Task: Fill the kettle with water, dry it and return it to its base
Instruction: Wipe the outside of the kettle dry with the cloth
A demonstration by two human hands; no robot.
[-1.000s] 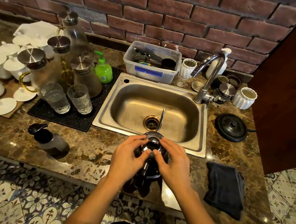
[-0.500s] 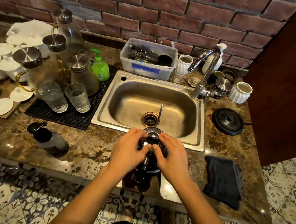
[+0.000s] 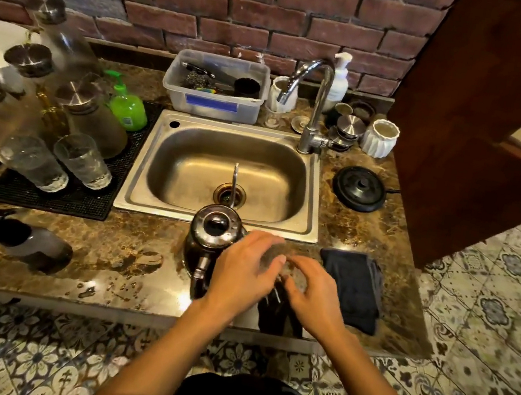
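Head view: one dark steel kettle [image 3: 212, 241] stands on the marble tabletop [image 3: 92, 250], just at the 6 o'clock edge of the single sink [image 3: 222, 171], its thin spout reaching over the basin toward the drain. Its top opening is uncovered. At the kettle's 3 o'clock the left hand [image 3: 243, 272] and right hand [image 3: 312, 293] meet, fingers curled around something blurred and roundish between them; I cannot tell what it is or whether either grip is tight. One black round base [image 3: 358, 188] sits at the sink's 3 o'clock, well apart from the kettle. One dark folded cloth [image 3: 354, 285] lies just beside the right hand, at its 3 o'clock. At the sink's 9 o'clock a black mat carries two upturned glasses [image 3: 82, 160] and four lidded carafes [image 3: 95, 118], plus one green soap bottle [image 3: 127, 108]. One plastic tub [image 3: 214, 89] at 12 o'clock bears a blue label; no writing is legible. One tap [image 3: 317, 104] rises at 1 o'clock.
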